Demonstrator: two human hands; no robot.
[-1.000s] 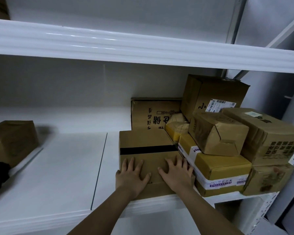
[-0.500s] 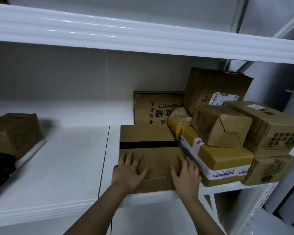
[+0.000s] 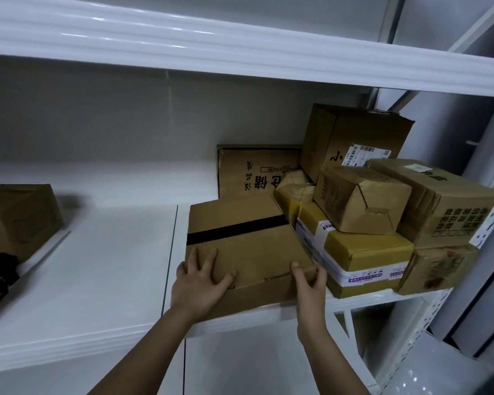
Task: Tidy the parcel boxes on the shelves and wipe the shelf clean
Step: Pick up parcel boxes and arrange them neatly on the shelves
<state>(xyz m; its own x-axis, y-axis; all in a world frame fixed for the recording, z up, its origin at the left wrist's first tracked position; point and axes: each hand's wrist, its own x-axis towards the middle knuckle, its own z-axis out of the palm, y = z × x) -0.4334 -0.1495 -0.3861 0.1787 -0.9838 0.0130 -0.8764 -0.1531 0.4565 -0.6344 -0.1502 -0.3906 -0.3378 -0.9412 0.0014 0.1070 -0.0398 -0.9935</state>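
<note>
Nearest to me, my left hand [image 3: 200, 283] lies on the near left corner of the flat box with the black tape band [image 3: 246, 246], fingers spread and straight across the lid, thumb out toward the middle. My right hand [image 3: 311, 283] takes the near right corner of the same box — thumb on top, fingers curled round the side into the narrow gap beside the next parcel, so this grip is closed on the box while the left one only presses. The box sits on the white shelf [image 3: 97, 280], its front edge just over the shelf lip. Just right of my right hand, touching the taped box, is a yellowish parcel with a white printed tape strip [image 3: 362, 260], and beyond it at the shelf's end a small brown box [image 3: 439, 269] stands under a larger box with dark printed characters [image 3: 451, 203]. On top of the yellowish parcel rests a crumpled box with folded flaps [image 3: 360, 198]. Past my fingertips, behind the taped box, a carton with printed characters [image 3: 254, 172] stands upright against the back wall, and a tall box with a shipping label [image 3: 354, 138] leans behind the pile. Far left of my left hand, well apart, a lone box [image 3: 20, 218] sits beside something black — I cannot tell what.
</note>
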